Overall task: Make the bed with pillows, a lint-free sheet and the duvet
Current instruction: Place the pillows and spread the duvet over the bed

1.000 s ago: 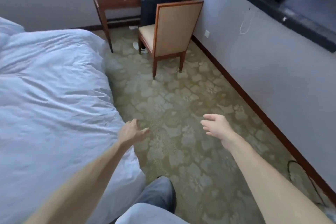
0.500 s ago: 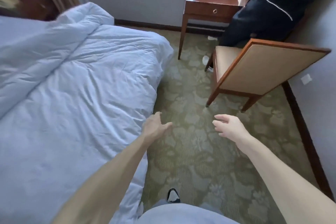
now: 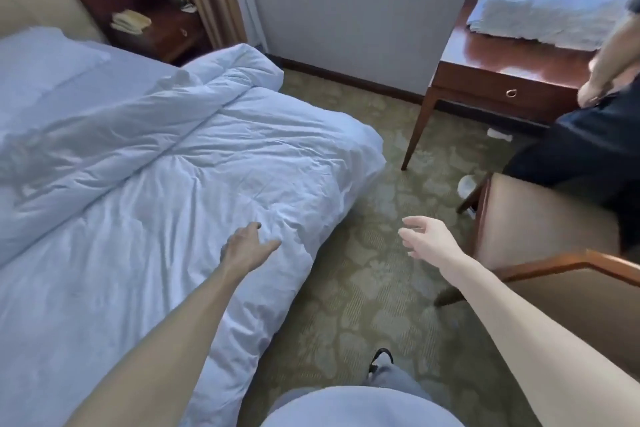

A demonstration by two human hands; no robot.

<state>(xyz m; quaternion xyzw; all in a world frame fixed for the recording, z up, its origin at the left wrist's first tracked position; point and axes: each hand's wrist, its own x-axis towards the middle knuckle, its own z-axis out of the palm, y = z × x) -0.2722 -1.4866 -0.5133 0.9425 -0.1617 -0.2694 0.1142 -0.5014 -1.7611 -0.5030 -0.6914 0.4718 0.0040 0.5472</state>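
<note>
A white duvet point(image 3: 166, 191) covers the bed on the left, wrinkled, with its top edge folded back in a thick roll point(image 3: 145, 114). A white pillow point(image 3: 41, 59) lies at the head end, far left. My left hand point(image 3: 246, 248) hovers open over the duvet's near side edge, fingers spread and relaxed, holding nothing. My right hand point(image 3: 424, 239) is out over the carpet to the right of the bed, fingers loosely bent and empty. Whether the left hand touches the duvet I cannot tell.
A wooden chair point(image 3: 540, 232) stands close at the right. Behind it is a wooden desk point(image 3: 502, 80) with folded white linen point(image 3: 554, 0), and another person in dark clothes point(image 3: 588, 156). A nightstand with a phone point(image 3: 131, 22) sits by the curtain. Patterned carpet point(image 3: 363, 288) runs between bed and chair.
The view has swung left toward the head of the bed. My left hand now lies over the duvet's edge instead of over the carpet. Both hands stay empty.
</note>
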